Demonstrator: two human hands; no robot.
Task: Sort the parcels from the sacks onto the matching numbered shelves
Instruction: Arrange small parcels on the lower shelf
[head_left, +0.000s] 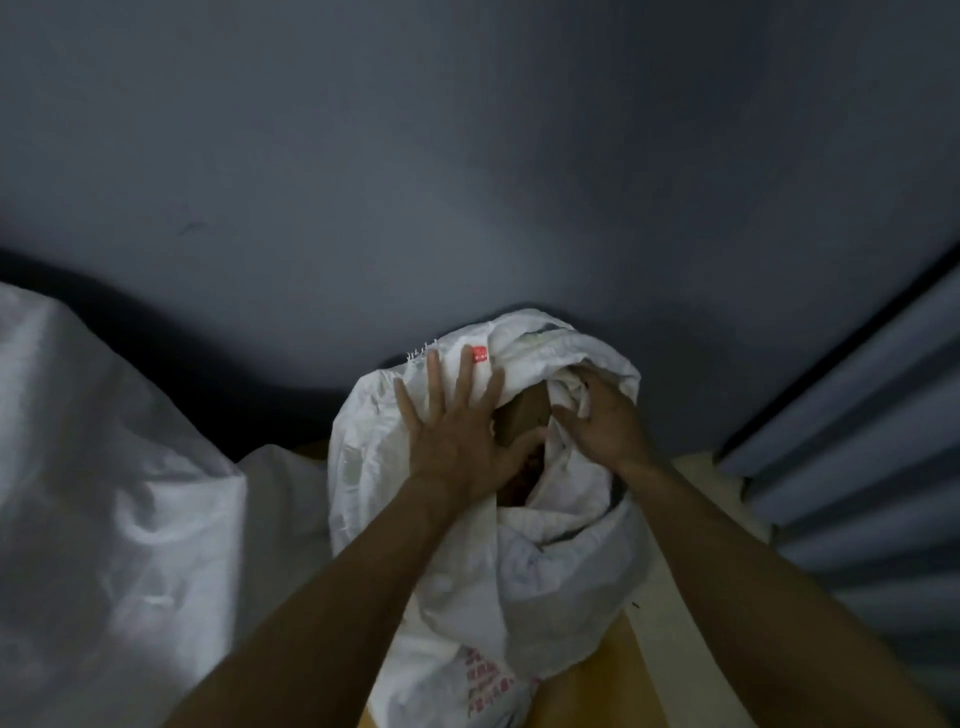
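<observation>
A white woven sack (545, 571) with red print stands in the middle, its mouth open upward. Inside the mouth a brown cardboard parcel (522, 415) shows, mostly hidden by the fabric. My left hand (457, 436) lies flat on the sack's left rim with fingers spread, its thumb at the edge of the opening. My right hand (602, 415) is curled over the right rim and grips a fold of the sack fabric. No shelves or shelf numbers are in view.
A second, larger white sack (104, 493) fills the left side. A plain grey wall (467, 156) rises behind. A ribbed grey shutter or panel (872, 467) runs along the right. Tan cardboard (691, 597) lies under and beside the middle sack.
</observation>
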